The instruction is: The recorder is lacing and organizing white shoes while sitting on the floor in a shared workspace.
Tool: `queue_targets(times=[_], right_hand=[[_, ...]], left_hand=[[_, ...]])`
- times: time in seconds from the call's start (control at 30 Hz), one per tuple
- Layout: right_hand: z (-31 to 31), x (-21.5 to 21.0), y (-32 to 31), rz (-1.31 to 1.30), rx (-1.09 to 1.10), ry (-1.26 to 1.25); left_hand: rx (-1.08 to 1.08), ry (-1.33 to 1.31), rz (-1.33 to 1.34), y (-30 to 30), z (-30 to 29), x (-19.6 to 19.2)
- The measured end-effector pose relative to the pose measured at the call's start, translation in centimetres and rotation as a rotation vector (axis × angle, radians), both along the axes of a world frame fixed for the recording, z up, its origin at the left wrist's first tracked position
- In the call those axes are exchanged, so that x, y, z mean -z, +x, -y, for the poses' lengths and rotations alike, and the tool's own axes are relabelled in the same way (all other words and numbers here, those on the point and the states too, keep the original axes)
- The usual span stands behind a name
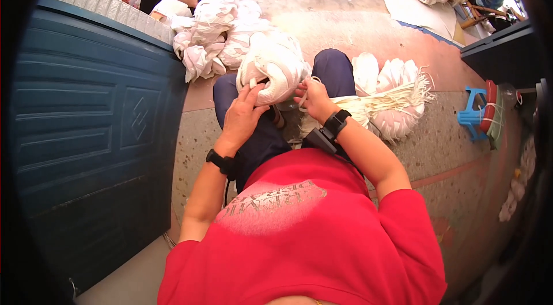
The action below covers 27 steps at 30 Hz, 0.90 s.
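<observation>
White woven bundle point(275, 68) sits on lap, over knees; left hand point(242, 115) fingers spread flat vs its underside, gripping nothing; right hand point(314, 100) pinched shut on pale strip point(305, 90); best keep strip taut, bundle steady w/ left.

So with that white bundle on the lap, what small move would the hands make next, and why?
Probably the right hand draws its pale strip snug against the white bundle. The left hand already steadies the bundle from below on the lap, and the strip loops loose beside it, so tightening looks the likely next step.
</observation>
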State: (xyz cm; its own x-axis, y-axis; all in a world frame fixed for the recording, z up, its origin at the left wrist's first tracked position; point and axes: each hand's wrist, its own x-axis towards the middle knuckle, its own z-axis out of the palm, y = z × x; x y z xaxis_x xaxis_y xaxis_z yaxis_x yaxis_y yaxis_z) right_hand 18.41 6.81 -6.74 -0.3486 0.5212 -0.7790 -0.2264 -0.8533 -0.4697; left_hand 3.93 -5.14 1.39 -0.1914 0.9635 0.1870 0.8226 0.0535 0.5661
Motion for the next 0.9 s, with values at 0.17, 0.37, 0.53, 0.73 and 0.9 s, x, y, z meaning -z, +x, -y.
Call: queue_targets(times=[0.17,0.37,0.53,0.73,0.9], right_hand=[[-2.2,-3.6,3.7,0.187,-0.062,0.614],[-0.1,-7.1,2.3,0.731,-0.707,1.322],[1.1,-5.1,1.9,0.813,-0.791,1.331],[0.3,-4.7,0.5,0.778,-0.844,1.310],[2.4,-2.4,1.4,0.730,-0.841,1.265]], left_hand=[[0.073,-0.239,-0.339,2.8,-0.8,0.5],[0.145,-0.342,-0.479,5.9,1.3,1.5],[0.303,-0.246,-0.165,3.6,2.5,0.9],[-0.126,-0.200,0.143,0.1,-1.0,2.9],[-0.128,-0.199,0.073,1.6,0.6,5.4]])
